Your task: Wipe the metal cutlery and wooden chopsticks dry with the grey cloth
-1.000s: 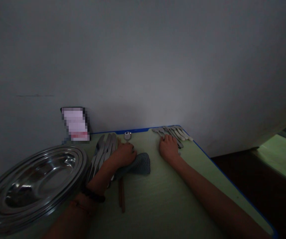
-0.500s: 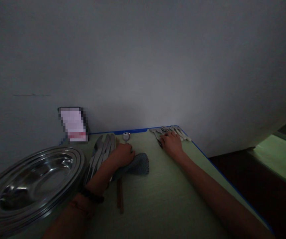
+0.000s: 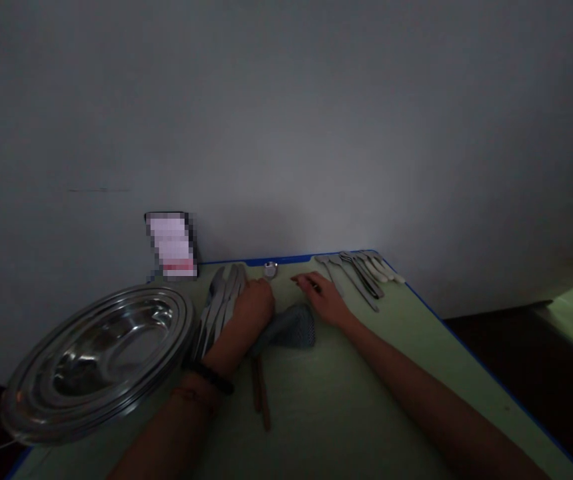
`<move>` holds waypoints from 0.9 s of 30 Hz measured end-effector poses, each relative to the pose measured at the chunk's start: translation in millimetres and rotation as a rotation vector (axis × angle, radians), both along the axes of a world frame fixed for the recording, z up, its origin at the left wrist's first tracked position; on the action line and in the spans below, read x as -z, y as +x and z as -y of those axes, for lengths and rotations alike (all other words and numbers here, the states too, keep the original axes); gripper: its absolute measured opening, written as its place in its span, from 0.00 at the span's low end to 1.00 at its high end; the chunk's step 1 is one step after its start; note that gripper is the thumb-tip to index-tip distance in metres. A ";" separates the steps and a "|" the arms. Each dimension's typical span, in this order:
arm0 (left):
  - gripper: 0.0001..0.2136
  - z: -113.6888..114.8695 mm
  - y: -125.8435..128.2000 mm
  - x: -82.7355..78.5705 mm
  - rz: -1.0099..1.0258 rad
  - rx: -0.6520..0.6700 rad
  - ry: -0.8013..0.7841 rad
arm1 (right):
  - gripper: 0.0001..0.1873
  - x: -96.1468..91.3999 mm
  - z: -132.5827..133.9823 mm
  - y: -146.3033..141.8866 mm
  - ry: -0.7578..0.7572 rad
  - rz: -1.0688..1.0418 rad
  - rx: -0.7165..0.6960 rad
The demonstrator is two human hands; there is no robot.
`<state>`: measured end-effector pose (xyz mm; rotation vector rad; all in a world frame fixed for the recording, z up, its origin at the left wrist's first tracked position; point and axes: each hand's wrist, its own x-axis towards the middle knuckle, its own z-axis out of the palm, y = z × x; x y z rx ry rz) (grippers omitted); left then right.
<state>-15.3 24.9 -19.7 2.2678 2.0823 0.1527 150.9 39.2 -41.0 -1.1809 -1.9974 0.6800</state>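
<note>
My left hand lies with curled fingers on a grey mesh cloth near the back of the green table. My right hand is just right of the cloth, its fingers closed round a thin dark utensil that points left. A row of metal cutlery with pale handles lies at the back right corner, apart from my right hand. A fan of metal cutlery lies left of my left hand.
A stack of steel plates sits at the left edge. A small metal cup stands at the back edge. Two wooden sticks lie under the cloth. A blurred card leans on the wall. A blue rim edges the table.
My right hand has left the cutlery row at the back right and moved left toward the cloth with a thin utensil in it. The left hand stays on the cloth.
</note>
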 end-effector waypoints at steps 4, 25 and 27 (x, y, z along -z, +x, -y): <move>0.14 2.9 0.8 -3.5 -0.011 -0.043 -0.024 | 0.23 -6.5 13.1 -0.5 -0.107 -0.021 -0.441; 0.14 13.0 3.4 -7.2 0.587 -0.082 0.135 | 0.09 15.7 -10.3 9.7 -0.832 -1.287 -0.162; 0.15 22.5 1.3 0.9 0.732 -0.066 0.159 | 0.07 15.1 -11.0 11.0 -0.908 -1.289 -0.168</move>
